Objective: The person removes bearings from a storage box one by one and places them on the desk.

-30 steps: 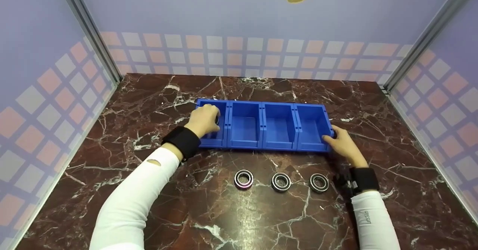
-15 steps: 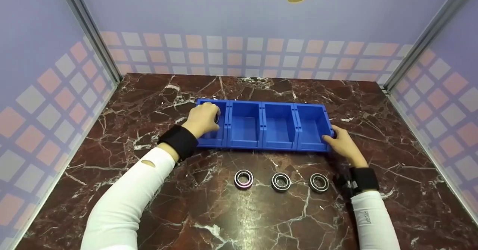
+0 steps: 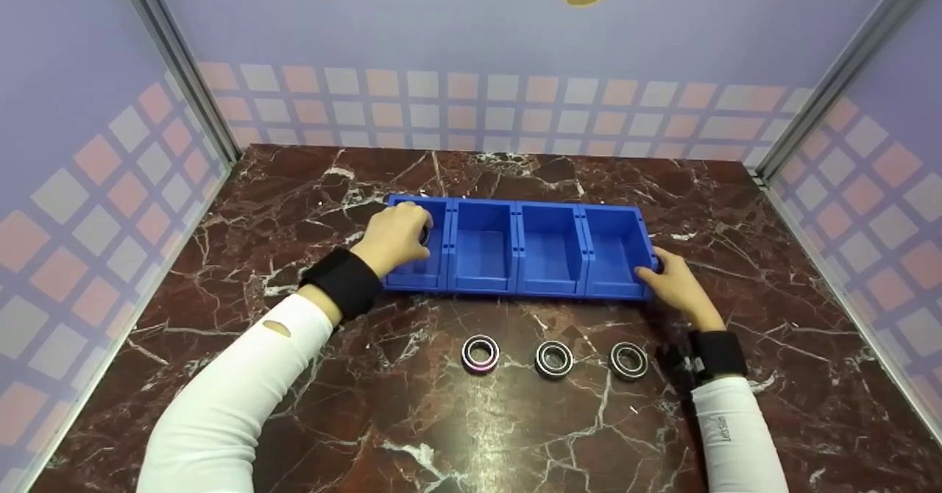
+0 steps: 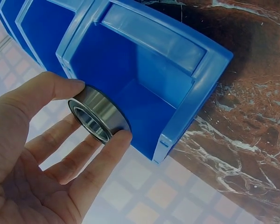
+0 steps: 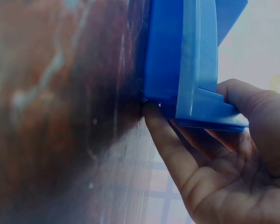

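Note:
My left hand (image 3: 397,237) pinches a steel ball bearing (image 4: 100,113) between thumb and fingertips, over the leftmost compartment of a blue four-bay bin row (image 3: 482,285). In the left wrist view the bearing is tilted on its side at the mouth of that compartment, whose floor (image 4: 144,107) shows bare behind it. At the row's other end, my right hand (image 3: 677,285) grips the outer wall of the rightmost bin (image 5: 196,93). Its thumb (image 5: 240,93) lies over the rim and the fingers go around the outside, partly hidden by the plastic.
Three more bearings lie in a line in front of the bins: a left one (image 3: 480,354) with a pinkish edge, a middle one (image 3: 554,360) and a right one (image 3: 628,361). The marble-patterned tabletop (image 3: 412,419) meets patterned walls (image 3: 471,103) at the back and sides.
My left hand stays over the leftmost bin with the bearing and shifts slightly left, its forearm swinging left and down. My right hand and the bins hold still.

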`<action>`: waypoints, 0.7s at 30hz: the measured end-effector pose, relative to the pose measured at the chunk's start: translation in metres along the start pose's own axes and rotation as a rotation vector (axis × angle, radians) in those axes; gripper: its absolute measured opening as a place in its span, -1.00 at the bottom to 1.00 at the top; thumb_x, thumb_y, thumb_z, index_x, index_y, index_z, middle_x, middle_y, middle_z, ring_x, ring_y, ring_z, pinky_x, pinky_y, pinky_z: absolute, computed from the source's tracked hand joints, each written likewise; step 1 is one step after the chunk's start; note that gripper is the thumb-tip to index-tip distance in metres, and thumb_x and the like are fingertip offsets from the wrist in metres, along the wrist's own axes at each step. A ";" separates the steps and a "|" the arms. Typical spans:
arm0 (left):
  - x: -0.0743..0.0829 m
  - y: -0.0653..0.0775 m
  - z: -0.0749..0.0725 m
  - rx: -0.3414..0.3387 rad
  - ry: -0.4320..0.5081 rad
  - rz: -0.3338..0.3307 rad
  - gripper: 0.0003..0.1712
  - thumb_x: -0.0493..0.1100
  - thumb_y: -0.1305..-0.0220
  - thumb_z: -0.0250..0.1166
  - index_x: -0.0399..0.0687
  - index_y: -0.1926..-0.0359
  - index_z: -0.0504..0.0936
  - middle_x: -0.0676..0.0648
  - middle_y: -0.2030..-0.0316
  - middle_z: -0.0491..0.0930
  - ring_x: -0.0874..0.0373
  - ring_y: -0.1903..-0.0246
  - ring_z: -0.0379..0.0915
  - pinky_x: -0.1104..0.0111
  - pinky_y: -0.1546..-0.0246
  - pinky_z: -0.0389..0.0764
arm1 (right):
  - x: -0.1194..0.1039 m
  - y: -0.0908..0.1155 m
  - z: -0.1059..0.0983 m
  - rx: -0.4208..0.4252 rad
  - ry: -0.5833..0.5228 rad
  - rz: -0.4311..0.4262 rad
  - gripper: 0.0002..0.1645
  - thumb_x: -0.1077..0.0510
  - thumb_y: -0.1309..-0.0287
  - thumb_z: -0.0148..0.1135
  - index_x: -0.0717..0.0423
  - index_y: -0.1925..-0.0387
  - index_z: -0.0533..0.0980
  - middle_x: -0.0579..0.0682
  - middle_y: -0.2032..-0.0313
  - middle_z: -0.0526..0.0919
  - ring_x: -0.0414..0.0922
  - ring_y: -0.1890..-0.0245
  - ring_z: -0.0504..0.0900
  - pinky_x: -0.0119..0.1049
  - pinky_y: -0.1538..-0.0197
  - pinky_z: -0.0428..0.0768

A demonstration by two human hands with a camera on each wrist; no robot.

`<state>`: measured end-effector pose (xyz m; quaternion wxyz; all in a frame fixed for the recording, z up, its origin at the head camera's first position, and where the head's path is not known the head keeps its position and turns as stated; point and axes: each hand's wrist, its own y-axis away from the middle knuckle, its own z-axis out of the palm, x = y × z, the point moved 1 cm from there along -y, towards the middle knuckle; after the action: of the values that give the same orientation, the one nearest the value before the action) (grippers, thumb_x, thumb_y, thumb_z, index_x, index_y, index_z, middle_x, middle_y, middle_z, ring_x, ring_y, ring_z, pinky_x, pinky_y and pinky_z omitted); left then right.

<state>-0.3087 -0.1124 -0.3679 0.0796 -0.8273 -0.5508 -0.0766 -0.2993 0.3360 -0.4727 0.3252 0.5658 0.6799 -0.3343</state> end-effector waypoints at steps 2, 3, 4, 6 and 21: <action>0.000 0.001 0.000 -0.002 0.002 0.005 -0.51 -0.26 -0.03 0.46 -0.31 -0.06 0.72 -0.33 -0.03 0.66 -0.28 -0.05 0.59 -0.09 0.01 0.63 | 0.001 0.000 0.000 -0.001 0.008 -0.001 -0.47 0.41 -0.34 0.12 0.64 -0.28 0.35 0.49 -0.03 0.60 -0.31 0.23 0.56 -0.55 0.12 0.49; 0.001 0.003 -0.001 -0.004 0.004 0.006 -0.50 -0.26 -0.04 0.46 -0.31 -0.06 0.72 -0.33 -0.03 0.66 -0.28 -0.04 0.59 -0.09 0.02 0.63 | 0.001 0.000 0.000 -0.001 0.011 0.000 -0.47 0.42 -0.34 0.12 0.64 -0.28 0.35 0.49 -0.04 0.60 -0.30 0.21 0.56 -0.55 0.11 0.48; 0.001 0.003 -0.001 -0.006 0.007 0.008 -0.50 -0.26 -0.04 0.46 -0.31 -0.06 0.72 -0.33 -0.02 0.65 -0.29 -0.04 0.59 -0.09 0.02 0.63 | 0.001 0.000 0.000 -0.001 0.014 0.001 -0.46 0.42 -0.35 0.12 0.64 -0.29 0.35 0.49 -0.05 0.60 -0.28 0.20 0.57 -0.55 0.10 0.48; 0.001 0.006 -0.002 -0.007 0.013 0.011 -0.50 -0.26 -0.04 0.46 -0.31 -0.06 0.72 -0.33 -0.02 0.65 -0.29 -0.04 0.59 -0.10 0.02 0.62 | 0.001 -0.001 0.000 0.001 0.015 -0.002 -0.46 0.41 -0.34 0.12 0.64 -0.28 0.35 0.49 -0.05 0.59 -0.24 0.18 0.57 -0.55 0.09 0.48; 0.004 0.020 -0.003 0.001 -0.008 0.062 -0.54 -0.27 -0.01 0.49 -0.31 0.00 0.74 -0.31 0.06 0.66 -0.29 0.03 0.61 -0.10 0.07 0.64 | 0.000 0.000 0.001 -0.009 -0.021 0.004 -0.46 0.41 -0.35 0.11 0.63 -0.29 0.34 0.49 -0.06 0.59 -0.29 0.20 0.56 -0.55 0.10 0.49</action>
<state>-0.2884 -0.1171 -0.3655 0.0802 -0.8441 -0.5254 -0.0705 -0.2997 0.3355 -0.4734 0.3358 0.5620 0.6768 -0.3366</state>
